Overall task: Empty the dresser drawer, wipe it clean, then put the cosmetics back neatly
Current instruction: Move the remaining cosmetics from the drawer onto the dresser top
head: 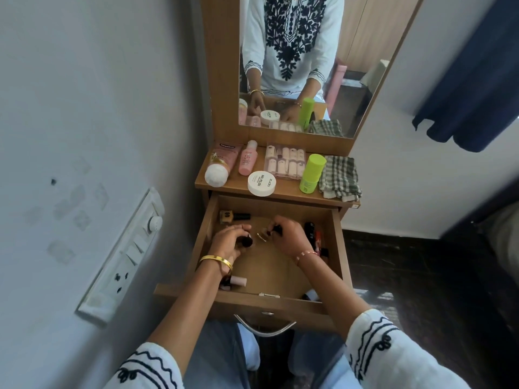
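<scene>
Low in the frame's centre, the open drawer (pixel 269 297) holds both hands: the left hand (pixel 227 242) curls its fingers around a small dark bottle (pixel 247 241), the right hand (pixel 289 237) pinches another dark bottle (pixel 276 229). Above, on the dresser top (pixel 238 183), lie a white jar (pixel 261 183), green tube (pixel 311 173) and checked cloth (pixel 340 176).

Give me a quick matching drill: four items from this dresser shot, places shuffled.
Items
1. green tube
2. checked cloth
3. yellow bottle
4. round white tub

Places
A. back left corner of the drawer
B. right end of the shelf
C. front of the shelf, near the middle
D. standing on the shelf, just left of the cloth

Pairs: 1-D, 2-B, 3-A, 4-C
</scene>
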